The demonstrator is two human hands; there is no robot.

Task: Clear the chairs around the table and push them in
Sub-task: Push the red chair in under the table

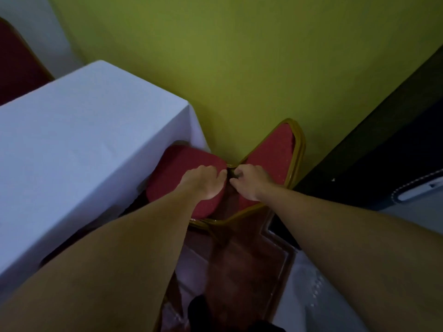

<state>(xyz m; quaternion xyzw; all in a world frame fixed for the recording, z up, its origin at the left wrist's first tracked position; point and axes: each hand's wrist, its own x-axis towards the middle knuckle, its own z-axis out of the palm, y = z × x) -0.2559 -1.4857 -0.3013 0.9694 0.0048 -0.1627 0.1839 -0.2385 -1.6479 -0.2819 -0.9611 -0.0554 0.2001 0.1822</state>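
Chair (268, 161): red padded seat and back, gold metal frame, standing at the bench's near-right corner, w/ the yellow-green wall (239, 68) behind it. Seat's far-left part is tucked under the overhang of the white cloth (84, 130) covering the bench (14, 236); the rest sticks out toward the camera. Back is upright-ish, leaning to the right, its top close to the wall.

Left hand (203, 182) lies palm-down on the seat's rear-right edge, fingers (217, 171) spread and curled over the cushion rim; looks like a press or light hold on the seat, can't tell how firm. Right hand (249, 180) is at the joint between seat and back, fingers curled in around the gold frame tube there; seems closed on the frame, though the tips are partly hidden. The two hands are nearly touching, thumb to thumb.

Nothing lies on the visible part of the seat. Second red chair (16, 65) at the bench's far-left side, top-left of view, only partly seen. Floor (235, 271) under the chair is dark reddish. Dark furniture (383, 130) along the right; can't tell what it is.
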